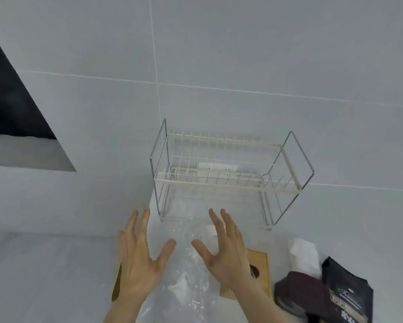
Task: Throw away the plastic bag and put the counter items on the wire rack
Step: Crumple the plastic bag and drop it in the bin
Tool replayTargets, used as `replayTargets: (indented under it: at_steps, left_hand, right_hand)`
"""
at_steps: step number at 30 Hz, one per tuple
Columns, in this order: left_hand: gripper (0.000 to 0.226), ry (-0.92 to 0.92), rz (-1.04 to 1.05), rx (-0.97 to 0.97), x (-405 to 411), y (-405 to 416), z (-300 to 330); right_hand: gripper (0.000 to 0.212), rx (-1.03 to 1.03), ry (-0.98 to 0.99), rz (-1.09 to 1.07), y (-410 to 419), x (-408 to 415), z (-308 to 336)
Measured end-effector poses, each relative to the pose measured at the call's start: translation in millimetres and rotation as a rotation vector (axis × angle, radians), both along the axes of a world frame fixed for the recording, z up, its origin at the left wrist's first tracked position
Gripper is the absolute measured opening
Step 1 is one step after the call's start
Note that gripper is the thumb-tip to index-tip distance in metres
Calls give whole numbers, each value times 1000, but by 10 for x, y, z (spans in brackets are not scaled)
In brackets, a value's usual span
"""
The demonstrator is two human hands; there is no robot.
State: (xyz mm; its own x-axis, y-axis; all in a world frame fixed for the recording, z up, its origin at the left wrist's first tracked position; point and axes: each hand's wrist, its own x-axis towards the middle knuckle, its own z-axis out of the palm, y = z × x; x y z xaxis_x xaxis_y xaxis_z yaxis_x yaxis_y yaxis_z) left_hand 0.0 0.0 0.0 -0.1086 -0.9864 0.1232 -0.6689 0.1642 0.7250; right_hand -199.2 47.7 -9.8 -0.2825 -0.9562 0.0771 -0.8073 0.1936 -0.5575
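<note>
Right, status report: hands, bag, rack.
Left hand and right hand open, spread over plastic bag, not gripping. Wire rack empty. Wooden board, black pouch on counter.

Soft, even, cool light; faint shadows. Whole frame slightly blurred; tile lines (157, 66) bow toward nine and three o'clock.
</note>
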Motion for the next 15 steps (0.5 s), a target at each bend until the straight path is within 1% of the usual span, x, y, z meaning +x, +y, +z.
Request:
replayTargets:
  at_steps: [1,3,6,7,10,12,14,15]
  left_hand:
    - [102,34,-21,106,-1,15,-85]
    - [108,-24,-82,225,-19,54,-316]
    - [111,-71,-219,284,-58,123,-665]
    - [114,-83,-237,299,-71,127,-757]
    - [128,-88,-268,379,-111,149,-925]
    - [136,-116,-319,417,-105,176,-1031]
    - [141,-142,-377,470,-99,195,-1131]
    - [142,-178,-370,470,-107,207,-1170]
  right_hand:
    - [88,78,-31,29,-37,41,-61]
    - [87,196,-11,36,-101,115,-204]
    - [85,319,-24,21,-180,211,-411]
    - [86,365,-33,21,-198,246,-459]
    - [96,495,-162,-4,-193,331,-676]
    - [100,533,-167,-18,-146,400,-791]
    - [99,524,-113,-21,-115,463,-904]
    - [97,514,-94,-35,-120,496,-936]
